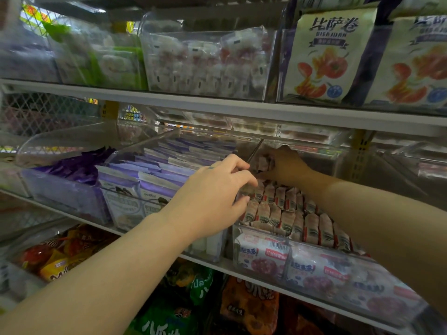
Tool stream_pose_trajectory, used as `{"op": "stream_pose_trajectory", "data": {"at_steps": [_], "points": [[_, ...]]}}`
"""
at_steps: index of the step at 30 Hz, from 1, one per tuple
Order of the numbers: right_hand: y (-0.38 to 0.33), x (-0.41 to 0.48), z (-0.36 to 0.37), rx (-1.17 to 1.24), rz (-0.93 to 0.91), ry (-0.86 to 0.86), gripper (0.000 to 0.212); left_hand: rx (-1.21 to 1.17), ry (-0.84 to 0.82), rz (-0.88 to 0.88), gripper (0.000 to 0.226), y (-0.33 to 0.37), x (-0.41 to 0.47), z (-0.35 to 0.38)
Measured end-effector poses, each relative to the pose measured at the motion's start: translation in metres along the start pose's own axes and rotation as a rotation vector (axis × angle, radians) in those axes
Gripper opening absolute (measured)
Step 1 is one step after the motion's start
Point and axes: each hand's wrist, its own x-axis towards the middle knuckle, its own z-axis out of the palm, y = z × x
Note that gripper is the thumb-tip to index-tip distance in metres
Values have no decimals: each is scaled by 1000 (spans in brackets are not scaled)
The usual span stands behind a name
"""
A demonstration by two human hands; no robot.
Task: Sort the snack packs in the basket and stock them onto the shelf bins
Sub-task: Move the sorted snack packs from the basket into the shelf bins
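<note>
Reaching into the middle shelf, both hands work at a clear bin (290, 243) on the right side, which is packed with rows of small red-and-white snack packs (290, 213) standing on edge. Just left of it sits a second bin of purple-and-white packs (154, 175), and further left a third with crumpled purple wrappers (77, 165). The left forearm crosses in front of the purple-and-white bin and covers part of its front wall. The shelf board (169, 99) above hangs over the bins, carrying a bin of white-and-red packs (205, 66), blurred green packs (101, 59) and tall bags printed BISAJUAN (329, 56). Below lie orange-yellow bags (60, 259), a green bag (200, 284) and a dark red bag (249, 308). The left hand (212, 194) hovers over the wall between the two bins, fingers curled down, fingertips at the tops of the nearest row; whether they pinch a pack cannot be told. The right hand (287, 165) is deeper in, at the back of the bin, fingers curled round one held pack (264, 163) raised above the rows and near the left hand's fingertips.
</note>
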Motion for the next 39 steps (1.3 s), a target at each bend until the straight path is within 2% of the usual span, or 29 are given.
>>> {"op": "stream_pose_trajectory", "data": {"at_steps": [6,10,13,15,19,24,27,29,32,35,39], "points": [[1,1,15,-107,177,113,51,1,34,16,31,-1,-3,4],[-2,6,15,-113,163,-66,63,-2,49,20,31,0,-4,5],[2,7,-13,87,48,-191,59,-4,53,17,30,0,-3,4],[3,-3,-25,139,-10,-208,62,-3,48,15,31,1,-3,3],[-3,-32,-35,100,-69,-116,66,71,81,17,35,4,-11,2],[-37,-83,-50,78,-117,131,36,30,321,-8,25,13,-53,1],[-78,-126,-52,185,-299,291,16,11,477,-63,22,12,-92,6],[-111,-154,-42,300,-401,324,11,17,520,-115,20,9,-126,13],[-161,-190,-4,394,-494,220,8,42,511,-221,18,0,-189,25],[-208,-217,50,450,-546,-21,10,67,432,-395,18,-13,-260,38],[-272,-250,129,502,-586,-322,13,92,247,-650,23,-33,-359,48]]}}
